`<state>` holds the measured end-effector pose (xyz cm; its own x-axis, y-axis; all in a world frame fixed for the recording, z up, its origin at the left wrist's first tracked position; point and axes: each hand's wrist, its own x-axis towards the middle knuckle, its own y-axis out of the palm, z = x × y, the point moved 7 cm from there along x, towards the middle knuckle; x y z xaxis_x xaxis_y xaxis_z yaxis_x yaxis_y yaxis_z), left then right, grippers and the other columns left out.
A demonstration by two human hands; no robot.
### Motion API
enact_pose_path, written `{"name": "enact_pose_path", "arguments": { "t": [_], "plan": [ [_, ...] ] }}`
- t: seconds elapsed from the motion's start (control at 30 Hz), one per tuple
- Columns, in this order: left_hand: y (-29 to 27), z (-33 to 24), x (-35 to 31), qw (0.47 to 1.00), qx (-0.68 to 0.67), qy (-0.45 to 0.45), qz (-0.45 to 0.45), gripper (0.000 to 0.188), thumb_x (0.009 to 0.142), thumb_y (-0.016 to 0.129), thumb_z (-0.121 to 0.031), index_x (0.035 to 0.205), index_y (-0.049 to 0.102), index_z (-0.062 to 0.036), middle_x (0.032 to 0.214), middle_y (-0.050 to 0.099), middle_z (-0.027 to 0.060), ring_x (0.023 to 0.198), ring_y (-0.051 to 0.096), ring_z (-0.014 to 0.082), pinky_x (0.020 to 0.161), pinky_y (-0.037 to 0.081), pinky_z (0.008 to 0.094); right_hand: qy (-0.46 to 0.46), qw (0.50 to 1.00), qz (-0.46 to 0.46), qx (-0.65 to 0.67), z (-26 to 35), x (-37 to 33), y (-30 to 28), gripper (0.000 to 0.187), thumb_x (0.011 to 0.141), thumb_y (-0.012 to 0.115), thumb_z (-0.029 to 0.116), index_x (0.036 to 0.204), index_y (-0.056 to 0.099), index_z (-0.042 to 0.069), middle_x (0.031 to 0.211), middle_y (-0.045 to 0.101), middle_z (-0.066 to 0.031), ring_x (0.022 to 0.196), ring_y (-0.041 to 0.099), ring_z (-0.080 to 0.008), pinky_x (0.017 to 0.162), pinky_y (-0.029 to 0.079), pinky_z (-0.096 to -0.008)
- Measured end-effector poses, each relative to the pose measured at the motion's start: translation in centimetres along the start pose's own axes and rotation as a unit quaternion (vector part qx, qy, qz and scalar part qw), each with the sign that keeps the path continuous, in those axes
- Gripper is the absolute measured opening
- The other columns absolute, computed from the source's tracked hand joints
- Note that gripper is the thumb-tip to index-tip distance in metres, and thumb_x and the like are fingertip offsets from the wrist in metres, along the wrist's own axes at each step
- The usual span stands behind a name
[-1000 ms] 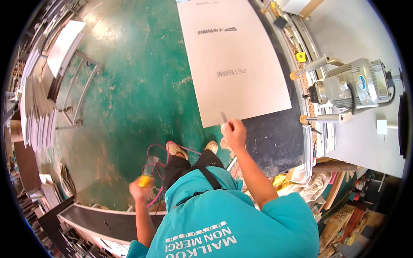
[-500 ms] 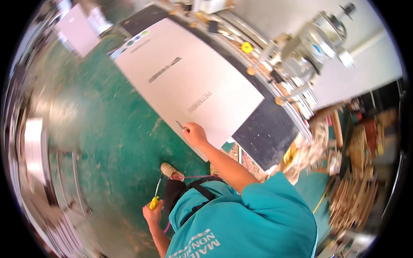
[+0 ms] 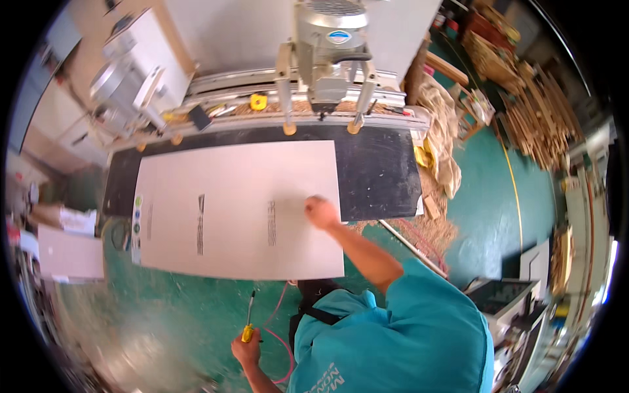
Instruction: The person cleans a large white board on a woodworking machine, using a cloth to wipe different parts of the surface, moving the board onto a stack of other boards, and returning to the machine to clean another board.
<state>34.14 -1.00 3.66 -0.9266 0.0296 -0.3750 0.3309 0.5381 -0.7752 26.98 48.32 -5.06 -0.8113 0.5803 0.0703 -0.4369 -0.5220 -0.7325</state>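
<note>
Yellow-handled screwdriver [image 3: 247, 333] in L hand [image 3: 245, 352], fingers wrapped round it, tip fwd, nr white panel [image 3: 242, 180] on black tabletop [image 3: 373, 170]. R hand [image 3: 322, 213] over panel's R end, fingers curled, can't tell if pinching anything. Silver motor [image 3: 334, 23] behind.

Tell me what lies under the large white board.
A black bench top shows past the white board on its left, right and far sides; whatever the board covers is hidden.

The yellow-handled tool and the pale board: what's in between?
In the head view, only green floor shows between the yellow-handled tool in the left hand and the near edge of the pale board.
</note>
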Motion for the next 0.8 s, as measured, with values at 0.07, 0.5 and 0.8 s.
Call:
{"name": "enact_pose_path", "arguments": {
  "t": [0.07,0.5,0.8],
  "plan": [
    [0.0,-1.8,4.0,0.998,0.067,0.018,0.012,0.039,0.072,0.076,-0.043,0.066,0.071,-0.0050,0.057,0.064,0.0108,0.056,0.065,0.0294,0.057,0.049,0.0409,-0.088,0.995,0.052,0.003,4.0,0.5,4.9,0.010,0.079,0.056,0.015,0.085,0.064,0.014,0.088,0.064,-0.0095,0.087,0.063,-0.0300,0.075,0.052,-0.0435],
    [-1.4,-9.8,16.3,0.971,-0.117,-0.026,0.205,0.027,0.076,0.077,-0.023,0.075,0.070,0.0026,0.063,0.069,0.0063,0.056,0.064,0.0146,0.061,0.052,0.0312,0.310,0.866,-0.377,-0.111,-15.9,13.8,-9.9,0.007,0.083,0.062,0.012,0.086,0.065,0.007,0.090,0.065,-0.0127,0.085,0.063,-0.0350,0.072,0.052,-0.0455],
    [-1.2,-13.8,20.0,0.968,-0.091,0.002,0.235,0.025,0.078,0.076,-0.023,0.074,0.070,0.0006,0.062,0.068,0.0053,0.056,0.062,0.0139,0.059,0.051,0.0309,0.109,0.971,-0.199,-0.076,-10.0,17.2,-6.9,0.006,0.081,0.062,0.011,0.084,0.067,0.009,0.091,0.066,-0.0098,0.089,0.063,-0.0319,0.077,0.052,-0.0416]
  ]
}}
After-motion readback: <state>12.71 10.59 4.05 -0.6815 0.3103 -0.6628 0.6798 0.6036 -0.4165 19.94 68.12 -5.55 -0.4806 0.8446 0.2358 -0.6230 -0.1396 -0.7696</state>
